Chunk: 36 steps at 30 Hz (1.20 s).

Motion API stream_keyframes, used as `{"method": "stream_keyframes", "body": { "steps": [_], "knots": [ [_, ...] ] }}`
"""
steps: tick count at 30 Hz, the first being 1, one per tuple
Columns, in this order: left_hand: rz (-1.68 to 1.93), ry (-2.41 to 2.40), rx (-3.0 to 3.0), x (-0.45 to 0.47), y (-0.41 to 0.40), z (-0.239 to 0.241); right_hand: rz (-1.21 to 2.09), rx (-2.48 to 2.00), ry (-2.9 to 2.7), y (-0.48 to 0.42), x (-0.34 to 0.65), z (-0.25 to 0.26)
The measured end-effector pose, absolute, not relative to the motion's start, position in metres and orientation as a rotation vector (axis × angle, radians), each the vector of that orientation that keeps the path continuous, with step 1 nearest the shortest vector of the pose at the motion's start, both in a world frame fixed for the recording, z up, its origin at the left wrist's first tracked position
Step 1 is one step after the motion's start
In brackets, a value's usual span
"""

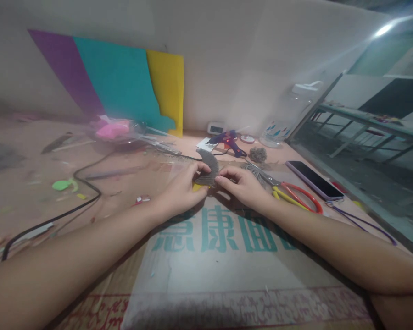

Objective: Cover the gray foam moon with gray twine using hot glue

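Between my hands, above the table's middle, is a grey crescent-shaped piece (210, 166) with a ribbed, yarn-like surface. A bit of yellow (197, 187) shows at its lower left edge. My left hand (189, 183) pinches the crescent from the left, thumb on its face. At the lower right edge, the fingertips of my right hand (239, 183) are pressed together; whether they grip the crescent itself or a strand on it is too small to tell. Just right of that hand lie scissors (298, 197) with red and yellow handles, and loose grey yarn (256, 173).
Behind my hands stand a glue gun (227, 141) with a lit red light, a ball of grey yarn (258, 155) and a clear bottle (285, 117). A phone (313, 179) lies at right. A black cable (86, 183) curves across the left side. Coloured sheets (120, 82) lean on the wall.
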State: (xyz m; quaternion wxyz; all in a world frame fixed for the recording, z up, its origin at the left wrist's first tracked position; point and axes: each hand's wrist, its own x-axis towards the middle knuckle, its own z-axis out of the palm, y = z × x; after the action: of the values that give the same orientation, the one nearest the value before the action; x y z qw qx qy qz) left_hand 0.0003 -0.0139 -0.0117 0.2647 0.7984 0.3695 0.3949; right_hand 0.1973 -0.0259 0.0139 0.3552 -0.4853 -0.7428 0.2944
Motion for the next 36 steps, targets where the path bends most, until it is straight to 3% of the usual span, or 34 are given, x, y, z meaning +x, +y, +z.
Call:
{"method": "stream_keyframes", "body": {
  "steps": [19, 36],
  "knots": [
    [1.1, 0.982, 2.149, 0.0011, -0.0136, -0.0126, 0.693, -1.234, -1.966, -0.0268, 0.1976, 0.0138],
    [1.134, 0.964, 2.152, 0.0023, -0.0136, -0.0151, 0.829, -1.138, -1.887, -0.0256, 0.1997, 0.0108]
  ]
}}
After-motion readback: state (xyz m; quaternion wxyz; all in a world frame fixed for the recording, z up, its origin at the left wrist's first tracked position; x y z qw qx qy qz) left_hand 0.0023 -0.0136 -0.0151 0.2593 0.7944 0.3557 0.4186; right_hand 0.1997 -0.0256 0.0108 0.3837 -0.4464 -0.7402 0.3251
